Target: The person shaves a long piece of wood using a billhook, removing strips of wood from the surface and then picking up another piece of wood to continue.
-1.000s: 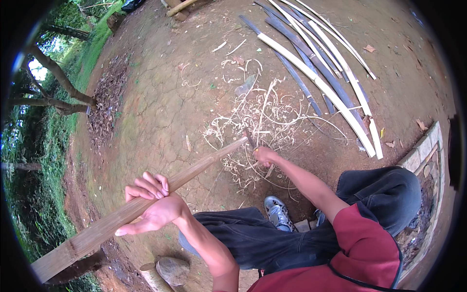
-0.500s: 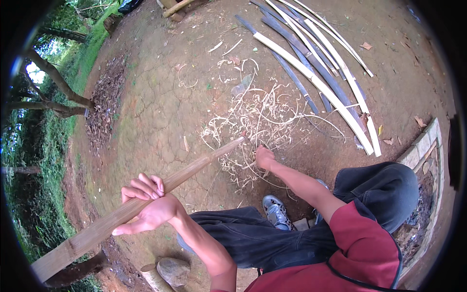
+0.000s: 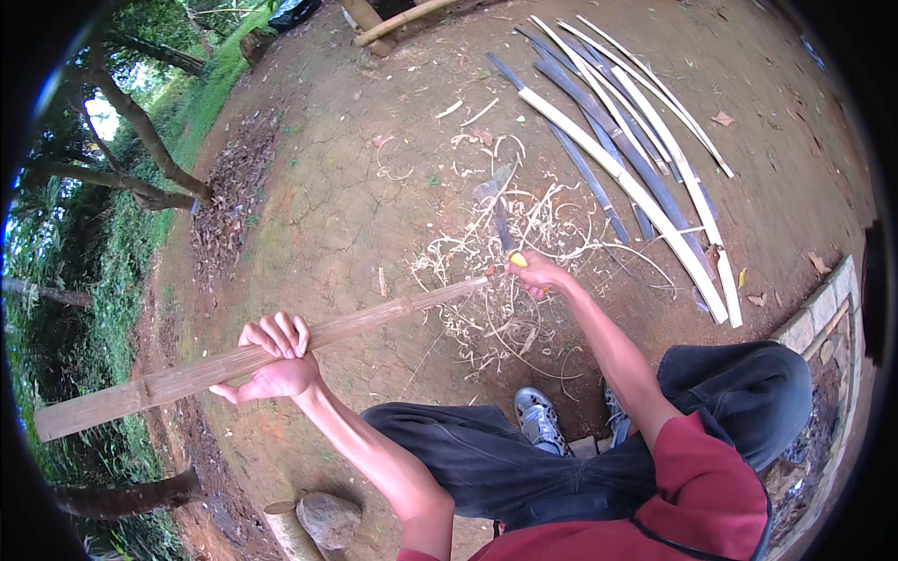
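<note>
My left hand (image 3: 279, 360) is wrapped around a long brown bamboo slat (image 3: 365, 321), its thumb lying along the near side. The wide end reaches toward the left rim; the narrower end lies close to my right hand (image 3: 541, 274). That hand is closed on a knife (image 3: 503, 224) with a yellow handle, its dark blade pointing away from me. Whether the knife touches the slat's tip cannot be made out. Below both lies a tangle of pale curled shavings (image 3: 486, 323) on the bare earth.
Several long bamboo strips (image 3: 617, 173), pale and dark, lie at the far right. A brick-edged bed (image 3: 795, 332) runs along the right. A stone (image 3: 327, 520) and a cut log (image 3: 292, 531) sit near my left knee. Tree branches (image 3: 140, 117) stand at the left.
The slat has swung to a flatter angle, and my left hand has shifted slightly up in view. My right hand has moved up and right; the knife now shows plainly.
</note>
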